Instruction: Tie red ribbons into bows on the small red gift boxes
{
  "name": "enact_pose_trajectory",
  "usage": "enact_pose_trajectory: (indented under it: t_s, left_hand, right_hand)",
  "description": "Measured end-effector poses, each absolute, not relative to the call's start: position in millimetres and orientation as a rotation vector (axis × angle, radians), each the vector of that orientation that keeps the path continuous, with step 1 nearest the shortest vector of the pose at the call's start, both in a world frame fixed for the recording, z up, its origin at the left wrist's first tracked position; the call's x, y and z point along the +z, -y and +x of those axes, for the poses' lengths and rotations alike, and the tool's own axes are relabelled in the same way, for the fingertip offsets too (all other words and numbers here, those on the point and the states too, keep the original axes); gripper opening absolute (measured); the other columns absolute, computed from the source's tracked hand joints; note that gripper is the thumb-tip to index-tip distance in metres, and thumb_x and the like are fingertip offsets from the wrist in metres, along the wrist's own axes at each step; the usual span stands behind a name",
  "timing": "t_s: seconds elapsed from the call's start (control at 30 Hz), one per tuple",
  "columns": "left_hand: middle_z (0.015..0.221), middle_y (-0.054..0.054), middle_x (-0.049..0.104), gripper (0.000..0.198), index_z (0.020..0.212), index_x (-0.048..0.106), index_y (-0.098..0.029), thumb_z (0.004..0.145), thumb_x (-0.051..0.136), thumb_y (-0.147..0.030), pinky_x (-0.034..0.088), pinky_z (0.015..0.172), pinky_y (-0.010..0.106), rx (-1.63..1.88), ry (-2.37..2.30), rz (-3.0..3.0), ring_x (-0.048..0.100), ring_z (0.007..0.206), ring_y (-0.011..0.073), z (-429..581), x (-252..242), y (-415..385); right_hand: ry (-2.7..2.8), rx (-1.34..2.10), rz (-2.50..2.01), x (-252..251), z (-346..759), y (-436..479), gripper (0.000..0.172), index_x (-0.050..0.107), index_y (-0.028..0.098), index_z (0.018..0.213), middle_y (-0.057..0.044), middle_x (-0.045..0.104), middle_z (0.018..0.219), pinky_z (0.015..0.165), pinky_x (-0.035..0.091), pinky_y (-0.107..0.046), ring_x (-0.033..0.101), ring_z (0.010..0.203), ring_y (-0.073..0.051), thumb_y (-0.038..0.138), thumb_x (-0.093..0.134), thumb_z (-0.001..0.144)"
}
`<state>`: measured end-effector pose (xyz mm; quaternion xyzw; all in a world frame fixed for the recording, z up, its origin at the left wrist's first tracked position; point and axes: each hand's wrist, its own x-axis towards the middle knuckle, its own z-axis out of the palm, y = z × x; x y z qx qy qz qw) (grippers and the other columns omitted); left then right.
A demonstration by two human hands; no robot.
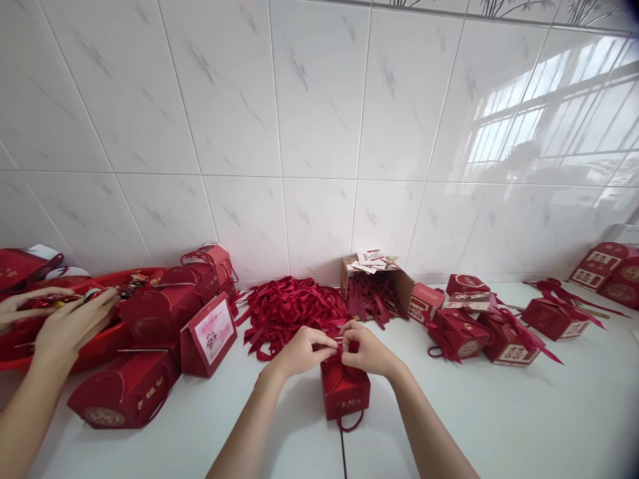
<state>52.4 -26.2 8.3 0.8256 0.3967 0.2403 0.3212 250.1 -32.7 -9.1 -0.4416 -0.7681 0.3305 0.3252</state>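
Note:
A small red gift box (347, 391) stands in front of me with its top flaps folded together and a red cord handle (352, 426) hanging at its front. Above its top, my left hand (302, 350) pinches what looks like a red ribbon, thumb against forefinger. My right hand (368, 349) is closed on the ribbon from the other side, fingertips close to the left ones. The fingers hide most of the ribbon and the box's top. Just behind the hands lies a heap of loose red ribbons (294, 307).
An open carton (399, 286) with ribbons and paper tags (370, 259) stands behind. Ribbon-tied boxes (512, 336) are at right. At left are more red boxes (132, 386), a card stand (210, 336) and a red basin (94, 349), where another person's hands (74, 326) reach in.

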Motion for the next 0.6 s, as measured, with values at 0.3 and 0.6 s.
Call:
enact_pose_trajectory:
  t_s: [0.3,0.6]
  left_hand:
    - [0.093,0.003,0.063,0.023,0.084,0.072,-0.02,0.077,0.058,-0.037,0.047,0.055,0.023,0.43,-1.18,2.073,0.058,0.068,0.0146,18.1,19.4,26.5]
    - [0.097,-0.001,0.053,0.032,0.073,0.057,-0.02,0.087,0.049,-0.047,0.043,0.081,0.026,0.51,-1.191,2.119,0.053,0.085,0.0148,37.8,15.8,28.5]
  right_hand:
    - [2.071,0.813,-1.42,-8.8,294.0,32.2,0.01,0.053,0.02,0.059,-0.003,0.06,0.087,0.07,0.043,-0.029,0.057,0.079,-0.02,0.017,0.062,0.064]
    - [2.041,0.736,-1.479,-7.3,291.4,32.5,0.01,0.057,0.021,0.06,-0.002,0.063,0.077,0.064,0.04,-0.027,0.055,0.071,-0.019,0.023,0.06,0.07]
